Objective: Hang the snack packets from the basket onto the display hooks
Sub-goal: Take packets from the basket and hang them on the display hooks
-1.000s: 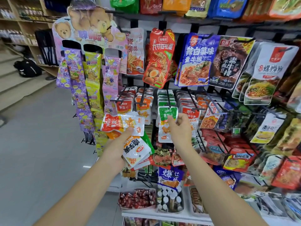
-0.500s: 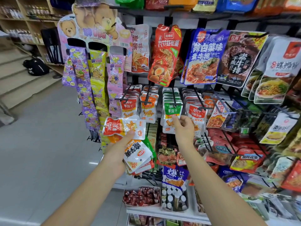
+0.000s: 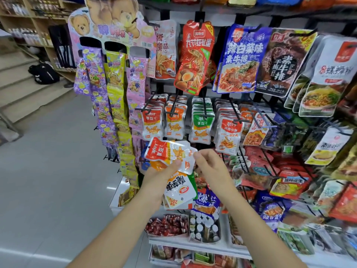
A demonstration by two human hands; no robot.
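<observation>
My left hand [image 3: 158, 177] grips a fanned bunch of small snack packets below the middle row of hooks. On top of the bunch lies a red and orange packet [image 3: 164, 152]; under it is a white packet [image 3: 178, 187] with black lettering. My right hand [image 3: 209, 167] pinches the right edge of the red and orange packet. Above the hands, a green packet [image 3: 201, 125] hangs at the front of its hook [image 3: 204, 105], between an orange packet row [image 3: 174, 122] and a red packet row [image 3: 229, 132]. No basket is in view.
Black display hooks jut toward me across the rack, loaded with large packets [image 3: 240, 59] above and red packets [image 3: 266, 167] to the right. Candy strips [image 3: 114, 89] hang at the left under a bear sign. Trays of small goods [image 3: 168, 225] sit on the white bottom shelf [image 3: 173, 241]. Grey floor lies left.
My right hand has left the green packet on its hook and come down to the bunch in my left hand, where it now pinches the top packet. The view moved closer.
</observation>
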